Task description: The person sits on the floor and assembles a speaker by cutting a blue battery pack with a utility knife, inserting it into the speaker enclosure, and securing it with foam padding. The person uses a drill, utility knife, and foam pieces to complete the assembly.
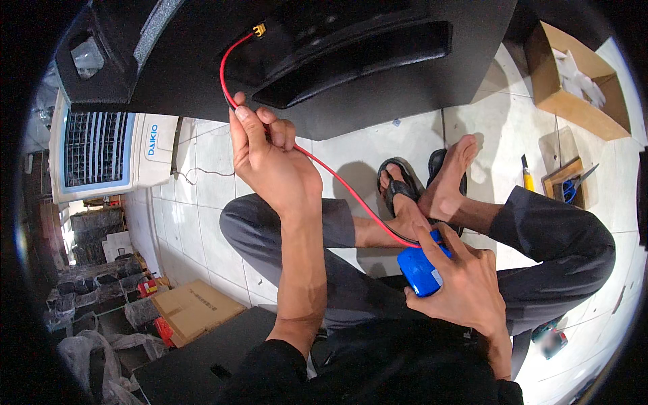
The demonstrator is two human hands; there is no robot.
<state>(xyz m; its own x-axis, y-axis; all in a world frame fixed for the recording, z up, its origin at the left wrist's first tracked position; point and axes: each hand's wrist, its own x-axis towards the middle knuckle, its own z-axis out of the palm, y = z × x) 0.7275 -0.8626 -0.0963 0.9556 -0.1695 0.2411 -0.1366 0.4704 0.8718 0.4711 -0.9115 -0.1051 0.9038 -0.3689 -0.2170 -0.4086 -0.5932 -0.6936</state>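
My right hand [464, 283] is closed around a blue pack [420, 273], held above my lap between my bent knees. The pack sits tilted, its left edge slanting down and to the right; my fingers cover much of it, so I cannot tell which way its long axis runs. A red-and-black cable [337, 178] leaves its upper end and climbs up and to the left in a long diagonal to my left hand [273, 158], which pinches it between thumb and fingers. Beyond my grip the cable bows upward, then curls right to a yellow connector [259, 30], pointing up and right, in front of the black cabinet [196, 74].
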